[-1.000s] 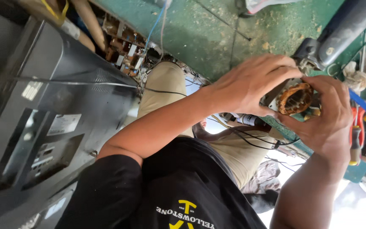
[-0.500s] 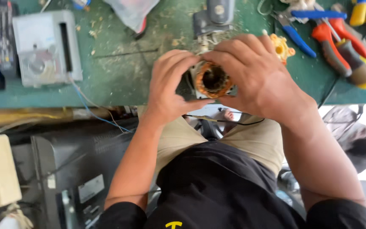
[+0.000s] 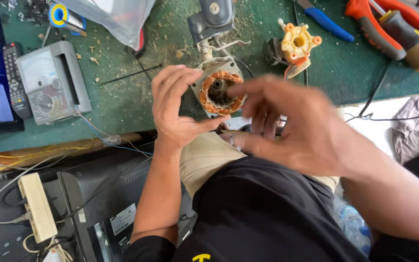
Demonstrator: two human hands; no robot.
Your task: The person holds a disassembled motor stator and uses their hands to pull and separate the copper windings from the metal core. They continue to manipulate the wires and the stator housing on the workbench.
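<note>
Stator [image 3: 219, 92] is being rested at the bench edge [image 3: 136, 109], bore facing upward; left hand [image 3: 175, 109] is being cupped beside it, fingers apart. Right hand [image 3: 292, 126] is being held blurred beside it, fingers spread.

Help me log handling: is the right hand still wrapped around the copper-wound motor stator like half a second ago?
No. The right hand has come off the motor stator, toward the body, fingers spread.
</note>
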